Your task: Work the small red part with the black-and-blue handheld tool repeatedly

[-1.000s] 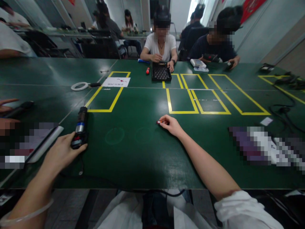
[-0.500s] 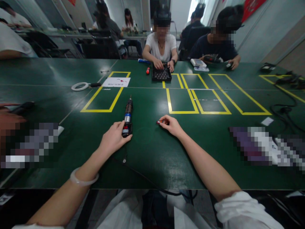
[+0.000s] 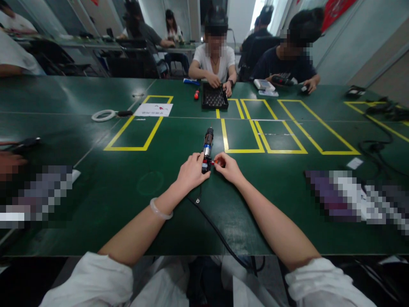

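My left hand is wrapped round the rear end of an electric screwdriver, a dark tool with a blue and silver band, its nose pointing away from me. A black cord runs from its back toward the table edge. My right hand pinches a small red and orange piece; fingers cover most of it, so its kind is unclear. The piece is right beside the screwdriver's rear; whether they touch I cannot tell. Both hands are low over the green table.
Yellow tape outlines mark the table. A white sheet and a white cable coil lie far left. Across from me a person works at a black tray near a red object. Dark cables lie at far right.
My left hand has carried the electric screwdriver to the right, up beside my right hand. The cord followed. My right hand stays in nearly the same place with the small piece.
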Available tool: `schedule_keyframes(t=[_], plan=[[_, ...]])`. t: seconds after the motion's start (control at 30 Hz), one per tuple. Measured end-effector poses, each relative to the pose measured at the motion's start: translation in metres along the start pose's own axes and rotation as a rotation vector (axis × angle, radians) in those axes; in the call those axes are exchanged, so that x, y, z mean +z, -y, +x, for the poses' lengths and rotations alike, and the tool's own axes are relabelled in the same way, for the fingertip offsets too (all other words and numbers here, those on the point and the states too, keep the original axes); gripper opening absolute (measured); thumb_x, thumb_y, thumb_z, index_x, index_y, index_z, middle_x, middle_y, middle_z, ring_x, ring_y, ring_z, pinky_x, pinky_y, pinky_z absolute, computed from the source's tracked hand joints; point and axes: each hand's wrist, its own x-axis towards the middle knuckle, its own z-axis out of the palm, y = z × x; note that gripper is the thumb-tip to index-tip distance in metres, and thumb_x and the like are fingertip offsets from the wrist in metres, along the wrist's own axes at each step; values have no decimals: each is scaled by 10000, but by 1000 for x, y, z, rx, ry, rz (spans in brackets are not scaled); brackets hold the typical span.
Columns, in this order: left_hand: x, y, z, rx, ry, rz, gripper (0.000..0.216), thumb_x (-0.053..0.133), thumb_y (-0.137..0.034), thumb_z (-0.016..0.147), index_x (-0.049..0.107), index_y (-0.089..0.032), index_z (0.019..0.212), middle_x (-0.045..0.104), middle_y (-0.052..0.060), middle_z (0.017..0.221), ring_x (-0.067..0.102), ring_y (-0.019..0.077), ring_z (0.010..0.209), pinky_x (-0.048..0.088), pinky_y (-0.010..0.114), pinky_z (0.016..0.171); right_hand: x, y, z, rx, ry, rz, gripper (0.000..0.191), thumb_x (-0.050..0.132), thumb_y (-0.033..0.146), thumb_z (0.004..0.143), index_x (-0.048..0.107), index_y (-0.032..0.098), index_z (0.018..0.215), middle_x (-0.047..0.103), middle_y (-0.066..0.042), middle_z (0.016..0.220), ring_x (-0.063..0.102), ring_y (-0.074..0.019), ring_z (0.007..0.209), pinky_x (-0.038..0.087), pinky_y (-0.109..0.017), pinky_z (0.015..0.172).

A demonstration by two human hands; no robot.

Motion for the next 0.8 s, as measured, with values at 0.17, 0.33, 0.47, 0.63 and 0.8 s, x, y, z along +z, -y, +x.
schedule_keyframes(t=[0.17, 0.33, 0.47, 0.63, 0.8], plan=[[2, -2, -2, -21, -21, 3, 636, 540, -423, 827, 357, -170, 1381, 501, 133, 1291, 513, 275, 1128, 503, 356, 845, 2, -2, 0, -9, 9, -57, 148, 588, 220, 774, 561, 184, 915, 566, 23, 749, 485, -112, 621, 391, -252, 633], [3, -4, -3, -20, -49, 18, 626, 539, -409, 822, 370, -158, 1370, 507, 136, 1282, 521, 277, 1105, 503, 360, 839, 3, -3, 1, 5, 9, -82, 124, 622, 243, 788, 589, 185, 892, 579, 20, 730, 500, -120, 628, 410, -259, 652], [3, -5, -4, -27, -44, 22, 617, 535, -406, 828, 374, -160, 1371, 506, 138, 1288, 522, 274, 1109, 499, 353, 841, 3, -4, 1, -57, -15, -111, 113, 641, 247, 790, 632, 179, 879, 591, -12, 811, 529, -128, 680, 431, -264, 670], [4, -6, -5, -37, -44, 37, 643, 539, -405, 832, 351, -159, 1396, 497, 145, 1299, 519, 272, 1121, 487, 351, 866, 3, -3, -1, -38, -17, -96, 143, 593, 257, 825, 676, 182, 914, 655, -33, 829, 569, -138, 688, 457, -273, 669], [4, -8, -1, -52, -46, 71, 670, 530, -452, 845, 335, -142, 1406, 510, 155, 1254, 530, 279, 1095, 477, 350, 839, 4, -1, -1, 9, -42, -36, 220, 530, 217, 818, 666, 173, 985, 704, -32, 843, 596, -132, 665, 472, -265, 649]])
